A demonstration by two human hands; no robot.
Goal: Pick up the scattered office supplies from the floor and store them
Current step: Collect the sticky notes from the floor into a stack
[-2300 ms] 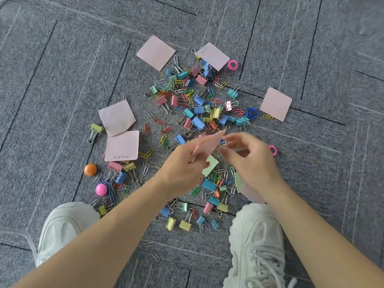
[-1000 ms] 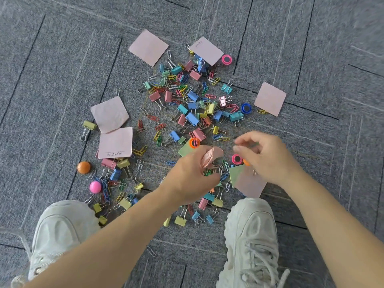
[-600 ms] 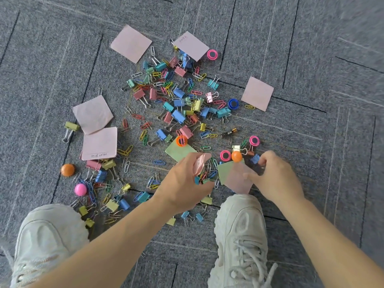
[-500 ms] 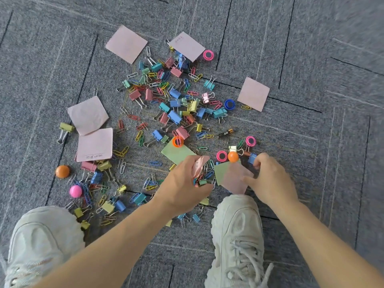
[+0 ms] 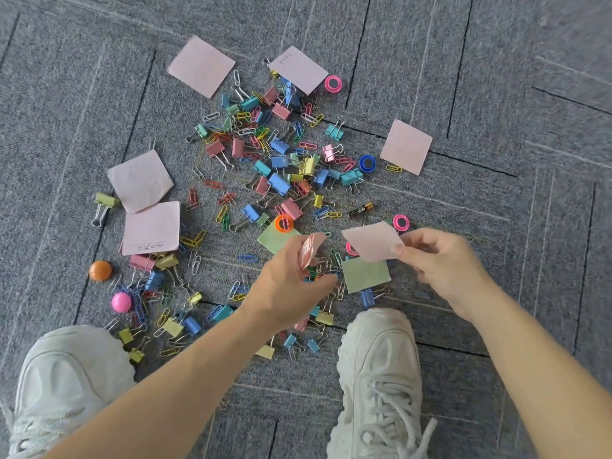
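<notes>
R hand point(image 5: 443, 263) had lifted the pink note point(image 5: 372, 241) off the floor point(image 5: 496, 77), pinching its 3 o'clock corner; L hand point(image 5: 288, 283), gripping folded pink notes point(image 5: 309, 251), hung near at 9 o'clock.

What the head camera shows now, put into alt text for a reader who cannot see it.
Seen from above, a right hand pinches a pink sticky note while the left hand holds a curled pink note. Coloured binder clips, paper clips, square notes and a battery litter the grey carpet beyond two white shoes.
</notes>
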